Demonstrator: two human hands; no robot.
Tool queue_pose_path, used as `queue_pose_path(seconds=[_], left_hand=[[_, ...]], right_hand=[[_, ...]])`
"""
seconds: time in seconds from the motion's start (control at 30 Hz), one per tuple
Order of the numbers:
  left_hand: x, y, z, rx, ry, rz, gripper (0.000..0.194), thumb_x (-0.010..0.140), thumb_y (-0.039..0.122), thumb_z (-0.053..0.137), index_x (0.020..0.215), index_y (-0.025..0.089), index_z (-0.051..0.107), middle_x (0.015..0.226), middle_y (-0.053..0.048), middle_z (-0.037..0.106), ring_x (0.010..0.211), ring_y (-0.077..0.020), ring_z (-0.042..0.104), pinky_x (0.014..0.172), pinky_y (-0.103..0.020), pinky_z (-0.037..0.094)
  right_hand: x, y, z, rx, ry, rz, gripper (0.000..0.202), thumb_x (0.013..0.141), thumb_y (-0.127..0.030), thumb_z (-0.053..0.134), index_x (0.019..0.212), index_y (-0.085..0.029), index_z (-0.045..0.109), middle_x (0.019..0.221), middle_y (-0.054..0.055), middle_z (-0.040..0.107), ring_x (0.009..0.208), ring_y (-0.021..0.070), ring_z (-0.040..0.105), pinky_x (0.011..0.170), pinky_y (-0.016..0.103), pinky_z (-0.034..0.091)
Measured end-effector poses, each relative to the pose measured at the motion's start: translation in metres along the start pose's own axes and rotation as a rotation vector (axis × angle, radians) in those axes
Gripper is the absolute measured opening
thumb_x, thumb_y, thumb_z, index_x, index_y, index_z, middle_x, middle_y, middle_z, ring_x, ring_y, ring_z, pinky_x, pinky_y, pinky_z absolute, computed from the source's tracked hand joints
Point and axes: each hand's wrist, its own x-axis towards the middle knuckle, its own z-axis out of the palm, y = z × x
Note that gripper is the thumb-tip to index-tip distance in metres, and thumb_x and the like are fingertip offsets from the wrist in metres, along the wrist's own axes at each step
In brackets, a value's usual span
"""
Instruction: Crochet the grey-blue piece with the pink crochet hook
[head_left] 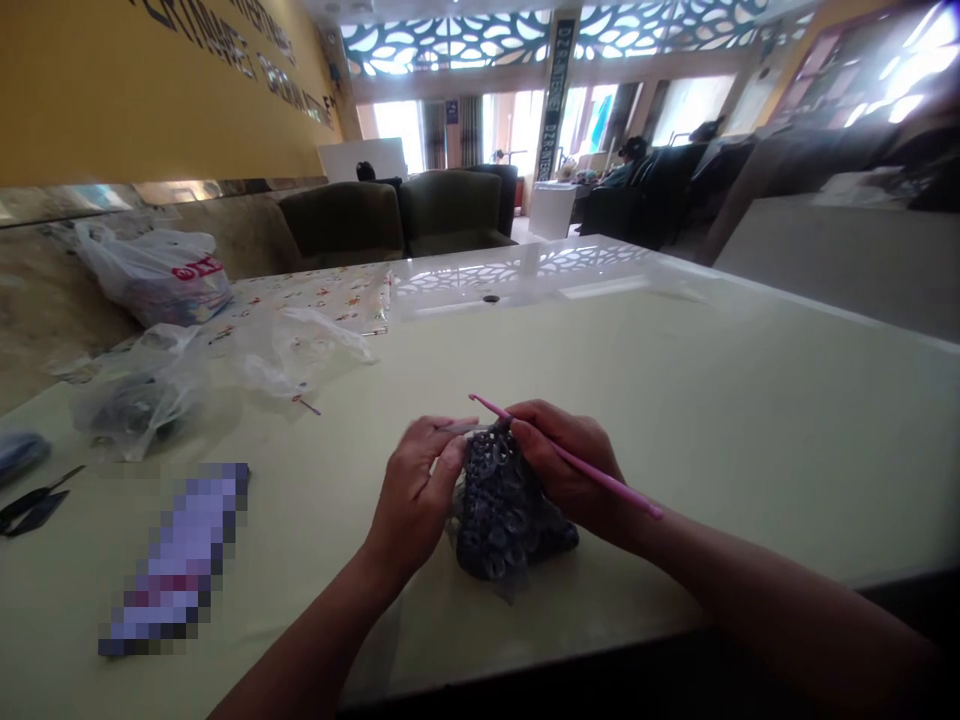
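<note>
Behind right hand (576, 438), edge of dark crochet piece (495, 510) hidden.

One head-worn view looks forward and down from the near side of the table (720, 400), close above the left hand (418, 480) and right hand (574, 455). It faces the far windows (397, 122), with the wall (187, 120) along the left; blur makes the far right hard to tell.

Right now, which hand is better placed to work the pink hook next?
Probably the right hand: it holds the pink hook, whose tip shows near the dark looped piece. The left hand is at the piece's left edge, suited to steadying.
</note>
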Motion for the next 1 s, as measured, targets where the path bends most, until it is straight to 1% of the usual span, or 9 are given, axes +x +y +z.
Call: queue_pose_path(seconds=[0.1,0.17,0.27,0.33,0.5,0.57,0.7,0.83,1.0], left_hand=[[0.007,-0.008,-0.005,0.395,0.147,0.06,0.038,0.09,0.033,0.056,0.118,0.014,0.073,0.123,-0.019,0.065,0.124,-0.0371,0.054,0.112,-0.062,0.03],[0.009,-0.009,-0.007,0.327,0.181,0.035,0.04,0.093,0.036,0.053,0.121,0.015,0.071,0.125,-0.017,0.065,0.124,-0.0341,0.055,0.112,-0.058,0.033],[0.007,-0.005,-0.006,-0.045,0.181,-0.088,0.041,0.099,0.042,0.046,0.126,0.021,0.067,0.123,-0.009,0.069,0.121,-0.0238,0.06,0.107,-0.043,0.043],[0.005,-0.002,-0.006,-0.163,0.197,-0.156,0.039,0.099,0.044,0.048,0.124,0.023,0.068,0.119,-0.006,0.072,0.119,-0.021,0.062,0.105,-0.038,0.046],[0.007,-0.001,-0.014,0.101,0.303,0.01,0.021,0.089,0.032,0.064,0.101,0.022,0.078,0.112,-0.005,0.071,0.111,-0.0222,0.064,0.099,-0.036,0.047],[0.008,-0.002,-0.02,0.09,0.296,0.029,0.017,0.088,0.031,0.064,0.089,0.023,0.079,0.11,-0.005,0.07,0.11,-0.0226,0.063,0.096,-0.036,0.048],[0.012,-0.006,-0.027,-0.067,0.266,-0.08,0.025,0.09,0.033,0.06,0.075,0.023,0.076,0.113,-0.003,0.07,0.113,-0.0233,0.062,0.092,-0.035,0.048],[0.016,-0.01,-0.03,-0.076,0.162,-0.111,0.021,0.09,0.036,0.059,0.083,0.024,0.075,0.119,-0.004,0.068,0.118,-0.0251,0.06,0.101,-0.04,0.044],[0.017,-0.008,-0.028,-0.022,0.02,0.019,0.018,0.089,0.034,0.061,0.095,0.025,0.075,0.132,-0.007,0.062,0.127,-0.0261,0.055,0.108,-0.043,0.041]], right_hand=[[0.001,0.001,-0.002,-0.011,-0.006,0.01,0.022,0.099,-0.027,0.05,0.089,-0.015,0.065,0.062,-0.004,0.057,0.052,0.0049,0.049,0.05,0.014,0.039],[0.001,0.003,-0.002,-0.015,-0.024,0.01,0.023,0.099,-0.028,0.05,0.089,-0.015,0.066,0.062,-0.003,0.056,0.052,0.0052,0.048,0.05,0.015,0.038],[0.0,0.004,-0.001,0.004,-0.05,0.012,0.024,0.099,-0.029,0.049,0.089,-0.015,0.066,0.062,-0.003,0.056,0.051,0.0053,0.047,0.049,0.015,0.037],[0.0,0.004,-0.001,0.022,-0.073,0.007,0.025,0.099,-0.03,0.049,0.089,-0.015,0.066,0.061,-0.003,0.055,0.051,0.0054,0.047,0.048,0.015,0.037],[0.003,0.007,-0.005,0.01,-0.057,0.007,0.024,0.098,-0.03,0.05,0.089,-0.015,0.067,0.061,-0.003,0.056,0.052,0.006,0.048,0.049,0.016,0.038],[0.008,0.012,-0.009,-0.001,-0.019,0.023,0.024,0.098,-0.03,0.051,0.089,-0.015,0.067,0.063,-0.003,0.056,0.054,0.0064,0.049,0.051,0.016,0.038],[0.019,0.023,-0.017,-0.012,0.02,0.036,0.026,0.098,-0.032,0.051,0.085,-0.015,0.066,0.064,-0.002,0.055,0.057,0.0071,0.049,0.053,0.017,0.039],[0.022,0.028,-0.021,-0.042,0.012,0.033,0.026,0.098,-0.033,0.051,0.086,-0.015,0.066,0.063,-0.002,0.054,0.057,0.0072,0.048,0.053,0.017,0.039],[0.022,0.024,-0.02,-0.046,-0.028,0.032,0.028,0.098,-0.034,0.05,0.087,-0.015,0.067,0.064,-0.002,0.057,0.056,0.007,0.048,0.051,0.017,0.037]])
